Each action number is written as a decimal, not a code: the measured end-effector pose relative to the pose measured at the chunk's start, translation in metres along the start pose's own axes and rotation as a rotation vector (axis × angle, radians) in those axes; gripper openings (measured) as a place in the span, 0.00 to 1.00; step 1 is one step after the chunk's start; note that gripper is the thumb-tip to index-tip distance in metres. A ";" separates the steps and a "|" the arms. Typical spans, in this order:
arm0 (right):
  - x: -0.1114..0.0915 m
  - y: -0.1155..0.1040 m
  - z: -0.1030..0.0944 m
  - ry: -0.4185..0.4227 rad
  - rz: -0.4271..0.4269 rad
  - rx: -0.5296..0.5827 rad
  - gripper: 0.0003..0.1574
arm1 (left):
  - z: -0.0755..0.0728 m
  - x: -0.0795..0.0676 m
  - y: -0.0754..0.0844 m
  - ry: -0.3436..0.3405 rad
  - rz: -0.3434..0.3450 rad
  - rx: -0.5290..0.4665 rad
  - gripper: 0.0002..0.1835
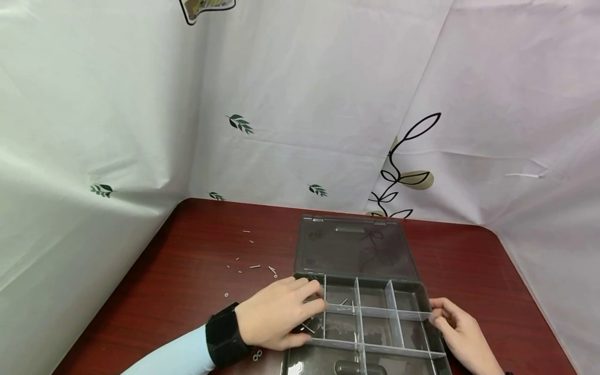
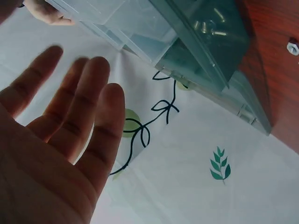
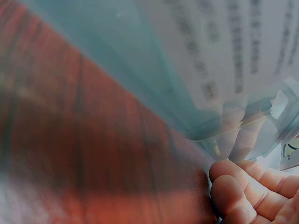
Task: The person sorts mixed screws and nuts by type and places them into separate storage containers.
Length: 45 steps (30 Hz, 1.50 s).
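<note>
Open grey compartment box (image 1: 377,330) on the near part of the red-brown table (image 1: 126,307), slightly right of middle; hinged lid (image 1: 349,247) folded back on the far side. Inside, pale dividers (image 1: 360,312): four columns in the far and middle rows, larger compartments along the near row.

Left hand (image 1: 286,315) over the box's left column, back of hand uppermost; black band (image 1: 225,333) at the wrist, light blue sleeve (image 1: 169,354) beyond. Per left wrist view: four fingers extended and partly spread, middle two overlapping, nothing visible in the palm. Metal pins (image 1: 308,328) in the left column, middle row, near the thumb; one thin rod (image 1: 344,301) in the second column, far row.

Right hand (image 1: 461,333) at the outer side of the box's right wall, fingers bent and close together; whether pinching the wall or merely resting against it, cannot tell. Printed label (image 3: 238,46), too blurred to read, in right wrist view.

Left of box and lid: scattered small screws (image 1: 255,266); near side, just beside the left wrist, two small rings (image 1: 257,355). Beyond the table's far edge, white cloth (image 1: 304,94) with leaf prints (image 1: 240,124).
</note>
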State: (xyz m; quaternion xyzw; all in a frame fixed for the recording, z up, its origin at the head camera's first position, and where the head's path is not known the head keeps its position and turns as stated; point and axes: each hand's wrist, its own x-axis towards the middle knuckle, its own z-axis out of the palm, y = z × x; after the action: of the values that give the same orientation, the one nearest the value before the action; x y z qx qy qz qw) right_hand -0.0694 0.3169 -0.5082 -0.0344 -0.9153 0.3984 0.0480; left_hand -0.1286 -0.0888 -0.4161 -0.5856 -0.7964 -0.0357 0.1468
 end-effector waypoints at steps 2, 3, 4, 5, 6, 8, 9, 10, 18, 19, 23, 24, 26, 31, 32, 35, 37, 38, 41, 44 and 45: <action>0.000 -0.001 0.000 -0.002 0.000 0.005 0.16 | 0.000 -0.003 -0.002 -0.003 -0.034 -0.026 0.27; 0.000 -0.002 0.000 -0.003 0.000 0.007 0.16 | -0.001 -0.004 -0.005 0.006 -0.054 -0.031 0.28; 0.000 -0.002 0.000 -0.004 0.001 0.008 0.16 | -0.001 -0.006 -0.008 0.015 -0.072 -0.034 0.28; 0.000 -0.002 0.000 -0.003 0.000 0.008 0.16 | -0.001 -0.007 -0.012 0.025 -0.093 -0.029 0.28; -0.001 -0.003 0.000 -0.004 0.001 0.007 0.16 | -0.001 -0.009 -0.016 0.036 -0.115 -0.027 0.27; -0.001 -0.003 0.000 -0.005 0.004 0.008 0.17 | 0.000 -0.013 -0.026 0.055 -0.157 -0.025 0.26; -0.001 -0.003 0.000 -0.006 0.005 0.008 0.17 | 0.001 -0.016 -0.031 0.064 -0.178 -0.026 0.25; -0.001 -0.003 -0.001 -0.005 0.004 0.008 0.17 | 0.002 -0.018 -0.036 0.072 -0.198 -0.029 0.25; 0.000 -0.001 -0.001 -0.015 0.002 0.008 0.17 | 0.015 -0.040 -0.067 0.091 -0.330 -0.044 0.23; 0.000 0.000 0.000 -0.019 0.006 0.011 0.17 | 0.017 -0.042 -0.070 0.090 -0.344 -0.042 0.23; 0.000 0.002 0.001 -0.027 0.017 0.010 0.18 | 0.027 -0.052 -0.080 0.082 -0.384 -0.032 0.20; 0.000 0.002 0.001 -0.025 0.016 0.007 0.18 | 0.029 -0.054 -0.083 0.079 -0.392 -0.029 0.20; 0.000 0.003 0.002 -0.018 0.014 0.003 0.18 | 0.033 -0.058 -0.088 0.065 -0.410 -0.020 0.18; 0.000 0.003 0.003 -0.001 -0.006 0.005 0.17 | 0.041 -0.064 -0.097 0.004 -0.471 0.014 0.14; 0.000 0.003 0.003 0.001 -0.010 0.006 0.17 | 0.042 -0.065 -0.098 -0.008 -0.484 0.019 0.13; 0.000 0.004 0.003 0.003 -0.017 0.013 0.17 | 0.047 -0.069 -0.102 -0.043 -0.518 0.032 0.12; 0.000 0.004 0.002 0.001 -0.022 0.017 0.17 | 0.050 -0.071 -0.104 -0.059 -0.535 0.032 0.10; 0.000 0.004 0.002 0.001 -0.025 0.017 0.17 | 0.052 -0.073 -0.105 -0.065 -0.541 0.032 0.09; 0.000 0.003 0.001 0.001 -0.034 0.010 0.17 | 0.057 -0.075 -0.108 -0.079 -0.549 0.032 0.08; 0.000 0.002 0.001 0.002 -0.040 0.007 0.16 | 0.059 -0.075 -0.109 -0.068 -0.541 0.028 0.08; 0.001 0.002 0.001 0.003 -0.040 0.007 0.16 | 0.060 -0.075 -0.109 -0.061 -0.536 0.027 0.08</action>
State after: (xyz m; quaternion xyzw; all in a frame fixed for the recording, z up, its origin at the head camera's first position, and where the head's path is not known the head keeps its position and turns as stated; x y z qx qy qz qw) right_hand -0.0700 0.3179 -0.5102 -0.0162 -0.9144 0.4004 0.0573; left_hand -0.2226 -0.1787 -0.4812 -0.3528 -0.9274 -0.0449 0.1159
